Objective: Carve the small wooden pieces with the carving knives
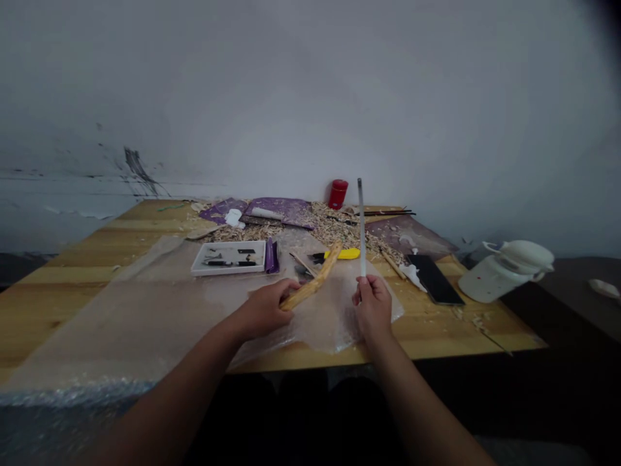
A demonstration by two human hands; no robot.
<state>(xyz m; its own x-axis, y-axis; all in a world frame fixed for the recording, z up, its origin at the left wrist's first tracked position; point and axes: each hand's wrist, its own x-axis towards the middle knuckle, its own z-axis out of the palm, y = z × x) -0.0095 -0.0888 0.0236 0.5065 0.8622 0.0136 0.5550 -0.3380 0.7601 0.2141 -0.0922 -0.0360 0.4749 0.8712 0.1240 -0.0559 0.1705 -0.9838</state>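
Note:
My left hand [269, 307] is closed around the lower end of a curved, pale carved wooden stick [320, 278], which slants up to the right. Upright in the fingers of my right hand [373, 304] is a slim, whitish, pen-like stick [361, 233] with a dark tip; its exact kind is unclear. The two held sticks are apart. Behind the wooden one lies a yellow-handled cutter [348, 254], partly covered by it. Beneath both hands a sheet of bubble wrap [160, 304] spreads over the table.
A white tray [228, 272] with small tools and blades sits left of centre. Wood shavings [334, 226], purple wrapping [286, 207] and a red can [338, 194] are near the wall. To the right are a black phone-like slab [436, 279] and a white lidded jar [495, 275].

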